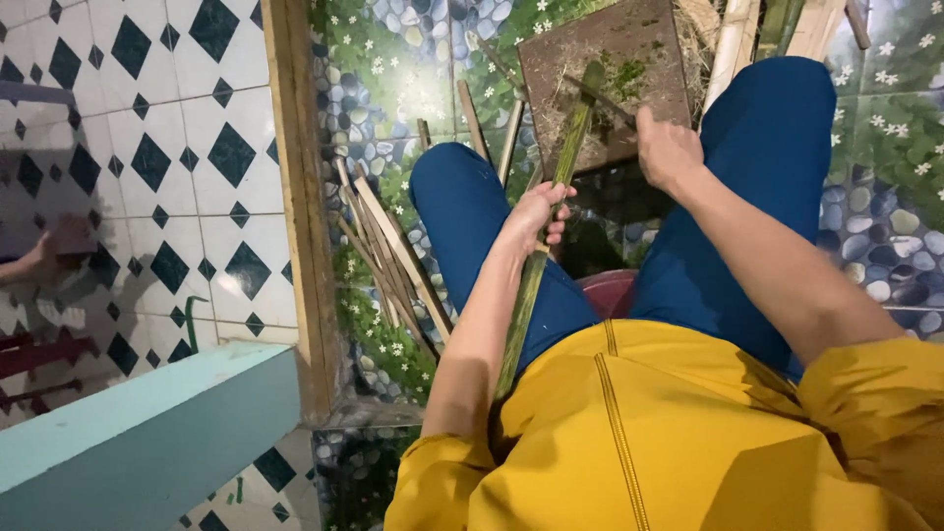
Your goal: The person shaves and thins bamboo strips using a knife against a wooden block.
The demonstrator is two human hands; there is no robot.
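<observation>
My left hand [536, 214] grips a long green bamboo strip [565, 157] near its middle; the strip runs from my lap up to a brown wooden board [649, 49] on the floor. My right hand [667, 147] is closed on the handle of a thin dark blade [602, 98] that lies across the strip's upper end over the board. Green shavings are scattered on the board. I sit on a low red stool [610, 292], with blue trousers and a yellow top.
A pile of split bamboo slats [388, 251] lies on the patterned floor by my left knee. More pale slats [733, 39] lean at the top right. A wooden door sill [300, 197] borders the white diamond tiles. Another person's hand [44, 258] is at the far left.
</observation>
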